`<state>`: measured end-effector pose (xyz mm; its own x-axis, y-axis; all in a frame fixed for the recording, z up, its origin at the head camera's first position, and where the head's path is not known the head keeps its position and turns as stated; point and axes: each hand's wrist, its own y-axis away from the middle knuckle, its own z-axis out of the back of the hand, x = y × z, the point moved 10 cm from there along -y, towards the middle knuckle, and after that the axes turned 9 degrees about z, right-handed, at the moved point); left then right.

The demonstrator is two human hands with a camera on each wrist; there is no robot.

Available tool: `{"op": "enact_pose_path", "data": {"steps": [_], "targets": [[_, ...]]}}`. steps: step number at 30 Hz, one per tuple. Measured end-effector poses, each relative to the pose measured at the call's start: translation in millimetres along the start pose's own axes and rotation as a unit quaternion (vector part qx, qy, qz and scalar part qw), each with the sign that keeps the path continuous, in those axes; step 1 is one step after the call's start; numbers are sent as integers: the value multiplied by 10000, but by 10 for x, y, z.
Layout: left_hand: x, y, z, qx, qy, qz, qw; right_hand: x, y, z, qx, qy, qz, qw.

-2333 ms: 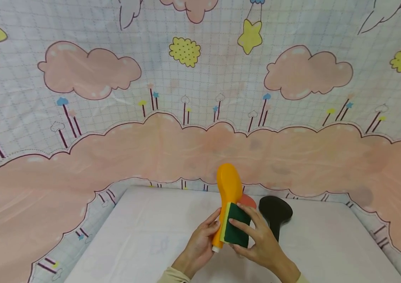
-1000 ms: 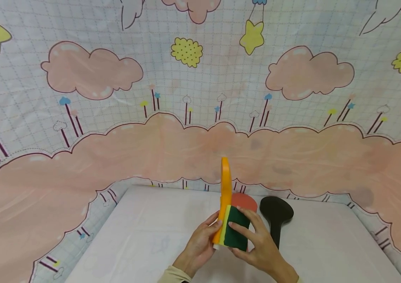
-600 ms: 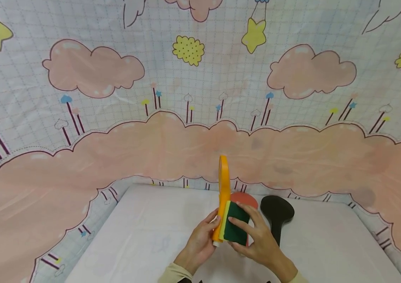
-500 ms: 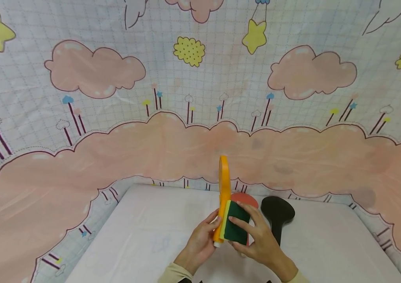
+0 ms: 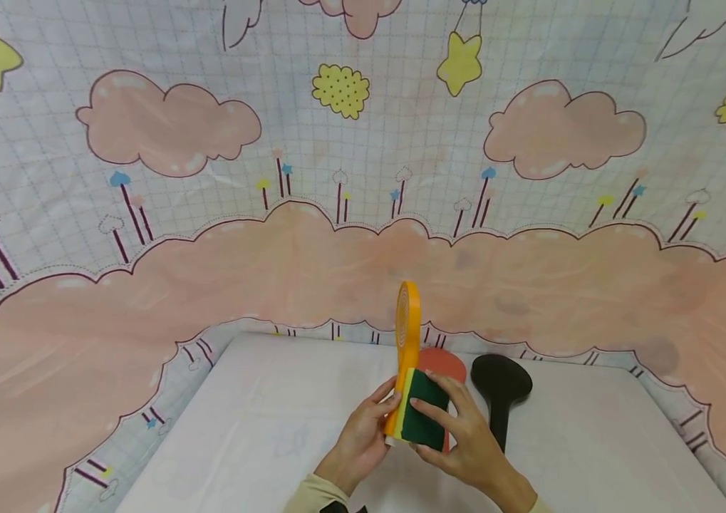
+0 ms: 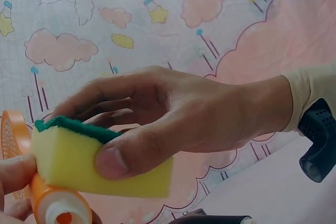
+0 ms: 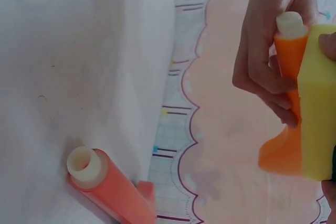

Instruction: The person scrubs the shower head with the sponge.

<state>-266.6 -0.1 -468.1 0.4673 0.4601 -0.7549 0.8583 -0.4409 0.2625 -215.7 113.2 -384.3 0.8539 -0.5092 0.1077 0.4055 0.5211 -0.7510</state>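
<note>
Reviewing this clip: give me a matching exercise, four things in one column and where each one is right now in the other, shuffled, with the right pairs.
Things:
1. orange shower head
2. sponge
3. black shower head
4. red shower head

Places:
A. lying on the white table, farthest right
B. gripped by its handle in the left hand
C. lying on the table, partly hidden behind the hands
D. pinched in the right hand, against the orange handle

Pairs: 1-B, 2-D, 3-A, 4-C

Bright even light, soft shadows, edges bowed, close-ups blurry
</note>
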Motion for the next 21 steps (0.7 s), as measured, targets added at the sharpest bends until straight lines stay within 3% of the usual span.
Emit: {"op": "enact_pose_path", "data": {"steps": [9, 21], "targets": [[-15, 5, 7, 19, 5, 13, 10000, 0, -19, 9, -143, -124, 156, 9997], [12, -15, -14, 73, 126, 51, 9999, -37, -15, 35, 46, -1, 45, 10000]]}}
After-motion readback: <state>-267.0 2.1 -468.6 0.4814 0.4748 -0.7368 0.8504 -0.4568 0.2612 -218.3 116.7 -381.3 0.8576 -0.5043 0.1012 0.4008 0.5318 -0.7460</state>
